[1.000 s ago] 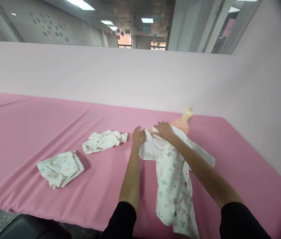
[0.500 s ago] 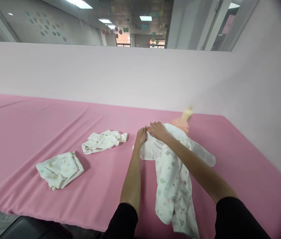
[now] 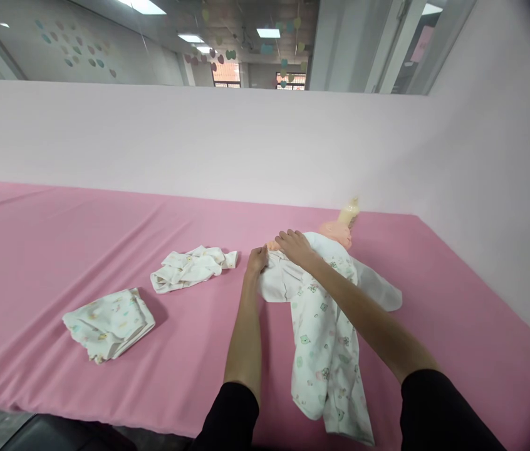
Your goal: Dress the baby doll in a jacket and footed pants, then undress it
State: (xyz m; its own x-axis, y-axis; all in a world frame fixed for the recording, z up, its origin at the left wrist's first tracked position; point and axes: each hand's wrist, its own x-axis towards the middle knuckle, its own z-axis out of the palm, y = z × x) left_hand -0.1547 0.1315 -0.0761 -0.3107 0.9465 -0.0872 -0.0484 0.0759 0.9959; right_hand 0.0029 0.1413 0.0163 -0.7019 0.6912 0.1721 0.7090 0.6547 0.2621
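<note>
A white baby garment with small printed animals (image 3: 314, 357) lies spread over a baby doll (image 3: 335, 233), whose head shows at the far side. Its plain white underside shows on the turned-back left part and at the right. My left hand (image 3: 257, 259) is closed on the left edge of this garment. Just to its right, my right hand (image 3: 296, 247) rests with bent fingers over the sleeve area, gripping there. A bit of the doll's peach-coloured limb shows between my hands. Most of the doll's body is hidden under the cloth.
Left of my arms lie a crumpled white baby garment (image 3: 194, 268) and a folded printed cloth (image 3: 109, 324). A pale yellow bottle (image 3: 349, 213) is beside the doll's head. The pink sheet (image 3: 190, 369) meets white walls behind and right. A black seat (image 3: 62, 433) is below the front edge.
My left hand has moved slightly left, away from my right hand, and the doll's peach limb now shows between them. My right hand stays over the garment. The view has shifted slightly.
</note>
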